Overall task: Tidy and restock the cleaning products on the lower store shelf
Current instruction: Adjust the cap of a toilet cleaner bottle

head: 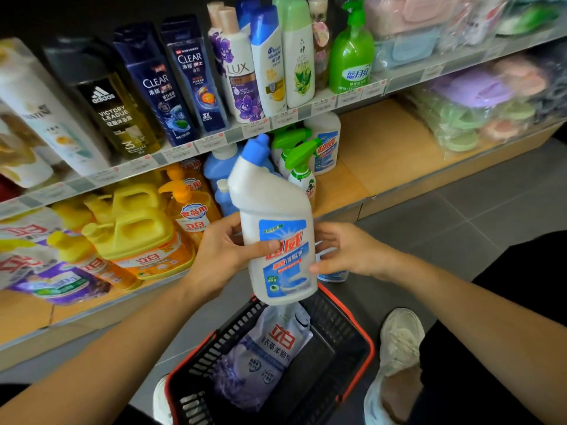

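Fingers of the left hand (227, 256) curl round the lower body of a white cleaner bottle (276, 210), with the thumb laid across its blue label. The bottle is held upright, leaning slightly to the left, in the air in front of the lower shelf (383, 154) and above a black basket (359, 332) with a red rim that stands on the floor. Its angled blue cap points up and to the left. The right hand (346, 253) meets the bottle's other side with loose, nearly straight fingers, the thumb tip touching the edge near the label; it does not clasp the bottle. A purple-and-white refill pouch (264, 357) lies in the basket. On the lower shelf behind the bottle stand green-trigger spray bottles (300, 170), a matching white bottle (326, 142) and blue bottles (219, 167); yellow jugs (138, 228) sit further left. To the right of these the shelf's wooden board shows. Shampoo bottles (190, 75) line the shelf above. A pale shoe (399, 338) rests beside the basket.
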The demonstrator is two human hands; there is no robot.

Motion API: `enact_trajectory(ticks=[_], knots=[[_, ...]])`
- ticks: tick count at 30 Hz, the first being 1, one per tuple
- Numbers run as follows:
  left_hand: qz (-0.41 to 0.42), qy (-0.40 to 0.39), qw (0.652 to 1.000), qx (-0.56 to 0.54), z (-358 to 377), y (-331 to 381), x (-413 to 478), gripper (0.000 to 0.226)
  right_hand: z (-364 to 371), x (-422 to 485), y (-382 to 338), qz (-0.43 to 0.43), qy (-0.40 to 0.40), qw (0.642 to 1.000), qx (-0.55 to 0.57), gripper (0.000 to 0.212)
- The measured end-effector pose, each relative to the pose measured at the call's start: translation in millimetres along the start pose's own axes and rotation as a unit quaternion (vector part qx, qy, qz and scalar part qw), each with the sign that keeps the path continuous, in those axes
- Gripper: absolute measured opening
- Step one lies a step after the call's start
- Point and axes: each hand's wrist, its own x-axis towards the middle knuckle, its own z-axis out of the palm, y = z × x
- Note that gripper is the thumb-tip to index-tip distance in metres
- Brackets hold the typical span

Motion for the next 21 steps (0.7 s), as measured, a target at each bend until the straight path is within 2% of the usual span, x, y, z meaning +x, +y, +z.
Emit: enact_trajectory(ticks=[3,8,12,14,16,17,19,21], knots=[[0.007,0.019,0.999,-0.043,0.3,3.8,5.0,0.043,17.2,1.7,12.1,0.022,0.002,0.999,0.039,0.065],[-0.007,0.05,0.997,-0.061,-2.2,4.7,8.6,0.04,24.2,5.9,9.1,-0.011,0.057,0.991,0.12,0.071],[0.016,0.101,0.994,0.034,-6.9,9.9,11.6,0.032,24.9,1.7,1.9,-0.048,0.126,0.983,0.129,0.062],[-0.022,0.152,0.981,0.116,-9.9,9.2,10.8,0.032,20.0,0.2,-3.8,-0.062,0.161,0.98,0.104,0.057],[-0.048,0.198,0.952,0.229,-11.5,7.5,7.6,0.035,15.5,-0.9,-10.1,-0.066,0.194,0.976,0.071,0.054],[-0.03,0.218,0.927,0.304,-12.7,7.1,5.7,0.037,14.1,-1.3,-12.5,-0.068,0.209,0.974,0.056,0.053],[0.085,0.239,0.857,0.449,-15.4,9.9,3.4,0.04,11.8,-1.8,-17.6,-0.071,0.237,0.969,0.019,0.051],[0.248,0.19,0.791,0.526,-17.5,16.6,5.6,0.039,9.2,-1.5,-22.3,-0.069,0.255,0.964,-0.033,0.053]])
